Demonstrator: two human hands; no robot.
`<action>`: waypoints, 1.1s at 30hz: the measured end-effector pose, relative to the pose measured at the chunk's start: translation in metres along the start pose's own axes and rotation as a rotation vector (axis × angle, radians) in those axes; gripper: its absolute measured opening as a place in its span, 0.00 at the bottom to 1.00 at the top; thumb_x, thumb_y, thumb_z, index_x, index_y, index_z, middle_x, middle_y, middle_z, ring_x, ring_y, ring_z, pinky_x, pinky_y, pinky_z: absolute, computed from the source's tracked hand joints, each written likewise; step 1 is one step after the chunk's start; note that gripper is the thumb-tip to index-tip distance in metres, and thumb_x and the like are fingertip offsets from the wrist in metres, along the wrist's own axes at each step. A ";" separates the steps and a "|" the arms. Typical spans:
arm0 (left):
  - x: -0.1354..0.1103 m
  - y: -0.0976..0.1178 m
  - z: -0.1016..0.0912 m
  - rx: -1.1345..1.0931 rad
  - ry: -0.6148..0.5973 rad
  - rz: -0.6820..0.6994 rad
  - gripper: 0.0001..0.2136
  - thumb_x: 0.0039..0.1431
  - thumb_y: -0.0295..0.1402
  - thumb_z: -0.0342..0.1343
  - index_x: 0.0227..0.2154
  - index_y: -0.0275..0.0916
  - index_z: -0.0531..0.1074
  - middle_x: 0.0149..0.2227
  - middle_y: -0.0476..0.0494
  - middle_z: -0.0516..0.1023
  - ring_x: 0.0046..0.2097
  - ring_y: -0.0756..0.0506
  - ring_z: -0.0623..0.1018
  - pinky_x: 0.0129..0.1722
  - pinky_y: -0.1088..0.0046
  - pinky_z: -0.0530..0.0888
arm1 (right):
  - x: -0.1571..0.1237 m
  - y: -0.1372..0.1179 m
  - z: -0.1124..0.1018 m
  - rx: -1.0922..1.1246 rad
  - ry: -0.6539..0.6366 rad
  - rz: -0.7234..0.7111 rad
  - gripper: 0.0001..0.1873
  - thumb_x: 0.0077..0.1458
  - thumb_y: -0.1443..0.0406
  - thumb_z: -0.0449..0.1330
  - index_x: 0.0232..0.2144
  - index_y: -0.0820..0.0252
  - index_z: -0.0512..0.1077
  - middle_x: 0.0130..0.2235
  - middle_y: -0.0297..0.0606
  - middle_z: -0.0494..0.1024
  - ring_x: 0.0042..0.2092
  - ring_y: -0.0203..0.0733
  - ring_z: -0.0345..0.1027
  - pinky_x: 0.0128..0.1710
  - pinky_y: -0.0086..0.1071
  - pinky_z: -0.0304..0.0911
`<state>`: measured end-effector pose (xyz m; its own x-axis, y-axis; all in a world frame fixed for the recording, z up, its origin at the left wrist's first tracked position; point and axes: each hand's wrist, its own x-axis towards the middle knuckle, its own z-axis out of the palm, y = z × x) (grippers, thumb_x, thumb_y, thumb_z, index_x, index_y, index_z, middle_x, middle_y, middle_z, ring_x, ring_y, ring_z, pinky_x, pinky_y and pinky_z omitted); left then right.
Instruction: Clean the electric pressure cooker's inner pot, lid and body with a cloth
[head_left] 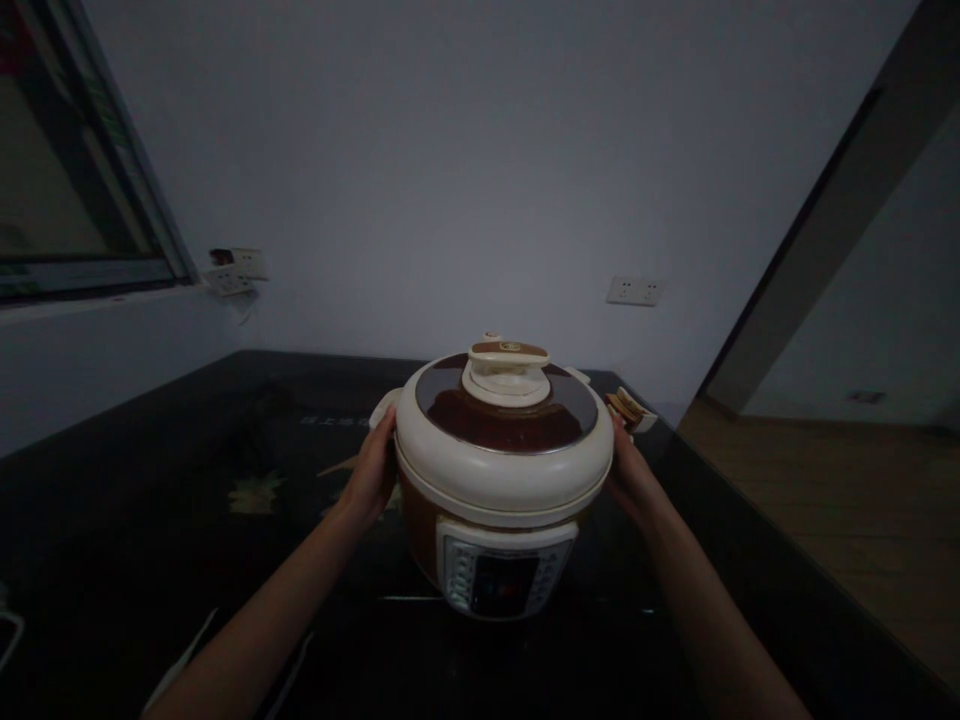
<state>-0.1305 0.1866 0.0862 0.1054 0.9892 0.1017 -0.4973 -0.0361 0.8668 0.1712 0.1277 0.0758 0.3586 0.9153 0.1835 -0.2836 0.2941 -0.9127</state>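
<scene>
An electric pressure cooker (504, 478), cream and brown with a dark glossy lid, is in front of me on the black table. Its lid is on, topped by a cream-and-brown lid handle (510, 358). The control panel (508, 572) with buttons and a dark display faces me. My left hand (373, 472) is closed at the cooker's left side handle (384, 408). On the other side my right hand (628, 468) grips by the right side handle (634, 410). Most fingers of both hands are hidden behind the cooker's sides.
The black glossy tabletop (172, 450) has printed plant pictures. Behind it is a pale wall with a socket (634, 291) and more sockets (247, 264) in the left corner below a window (75, 150). White cables (180, 665) lie near front left. Wooden floor (825, 500) lies right.
</scene>
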 end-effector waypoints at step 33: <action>-0.116 0.035 -0.205 1.351 -0.333 -0.134 0.09 0.48 0.38 0.58 0.32 0.40 0.73 0.36 0.45 0.72 0.40 0.42 0.73 0.43 0.67 0.69 | -0.191 0.069 0.135 -0.865 -0.958 0.056 0.21 0.55 0.66 0.58 0.52 0.55 0.71 0.51 0.40 0.75 0.50 0.43 0.70 0.50 0.36 0.65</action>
<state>-0.3369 0.0999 0.0046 0.3772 0.9232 -0.0739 0.7173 -0.2408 0.6538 -0.0367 0.0102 0.0272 -0.5136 0.8580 -0.0034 0.5163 0.3059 -0.7999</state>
